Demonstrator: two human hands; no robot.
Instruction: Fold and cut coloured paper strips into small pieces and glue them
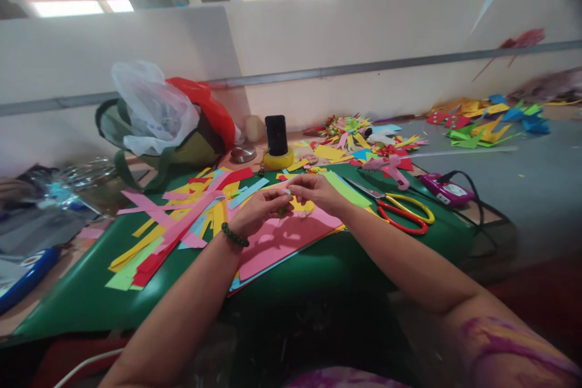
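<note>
Above a stack of pink paper sheets [273, 248], my two hands meet at the fingertips. My left hand [261, 209], with a dark green bead bracelet [235, 235] on its wrist, pinches a small green paper piece [282, 212] that hangs below the fingers. My right hand [318, 191] is closed in a pinch against the left fingertips; what lies between its fingers is mostly hidden. Scissors [404, 212] with red and yellow handles lie right of the right hand. A pink glue gun [388, 171] rests beyond them.
Coloured paper strips [182, 224] spread left over the green mat [86, 297]. A phone [276, 134] stands upright on a yellow tape roll [278, 160]. A bag [191, 148] sits back left, a purple corded box [448, 190] right. Fringed paper pieces [348, 127] lie behind.
</note>
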